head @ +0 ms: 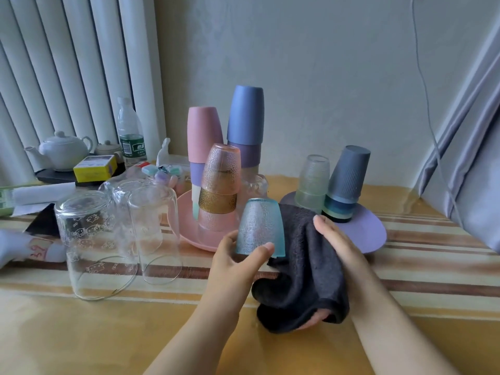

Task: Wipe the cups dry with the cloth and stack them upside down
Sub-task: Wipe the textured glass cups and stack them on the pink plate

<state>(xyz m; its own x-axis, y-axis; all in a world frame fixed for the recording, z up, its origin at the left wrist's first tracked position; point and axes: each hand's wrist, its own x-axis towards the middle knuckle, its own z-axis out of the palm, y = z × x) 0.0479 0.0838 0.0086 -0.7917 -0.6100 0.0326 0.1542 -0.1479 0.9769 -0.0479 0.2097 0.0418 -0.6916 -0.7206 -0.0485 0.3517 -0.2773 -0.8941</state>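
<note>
Head view, items on and above the table [81, 334], which is wearing a striped yellow covering.

Item 1: teal textured glass cup [259, 228], mouth down, being held above the table in front of the pink plate. The left hand [238, 262] is gripping it near the rim, thumb across the front, fingers curled behind.

Item 2: dark grey cloth [303, 266], hanging bunched just right of the cup and touching its lower edge. The right hand [338, 239] is holding the cloth from the right side, fingers lying fairly straight along the top; the thumb is hiding under the fabric, so the exact grip is probably a pinch but cannot be told for sure.

Item 3: pink plate [186, 234], carrying 3 upside-down stacks: a pink-topped plastic stack [204, 136], a blue-topped plastic stack [245, 117], and a stack of textured glasses [220, 185] in pink and amber at the front.

Item 4: purple plate [365, 228], sitting right of the pink plate and carrying an inverted pale green glass stack [313, 180] beside a leaning grey-blue ribbed cup stack [346, 182].

Item 5: clear printed glasses [89, 244], standing mouth down at the left, near the pink plate.

Item 6: white teapot [63, 150], water bottle [130, 131] and yellow box [94, 167], sitting at the far left edge.
</note>
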